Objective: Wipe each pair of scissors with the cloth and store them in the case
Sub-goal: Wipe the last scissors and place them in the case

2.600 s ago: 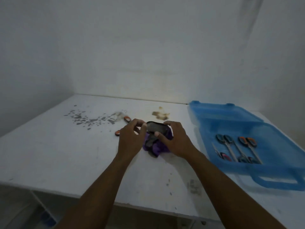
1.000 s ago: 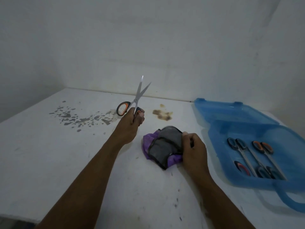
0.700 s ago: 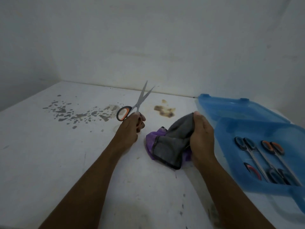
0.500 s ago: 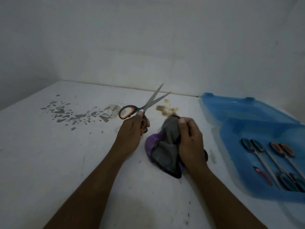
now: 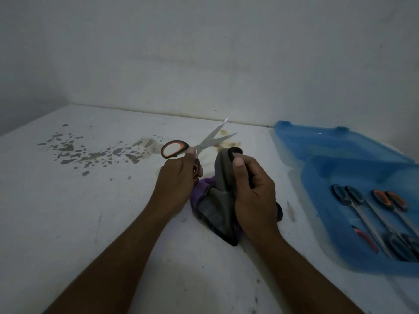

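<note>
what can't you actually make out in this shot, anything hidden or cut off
Head view only.
Lower handle loop of the held scissors: covered by the left hand.
Much of the cloth: under the right hand.
Count of stored scissors in the case: they overlap in dim blur, and the frame's right edge cuts the case off.
Dirt on the blades: too small and dim.

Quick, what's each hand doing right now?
Left hand: holding the orange-and-black-handled steel scissors, blades apart.
Right hand: holding the grey and purple cloth.
</note>
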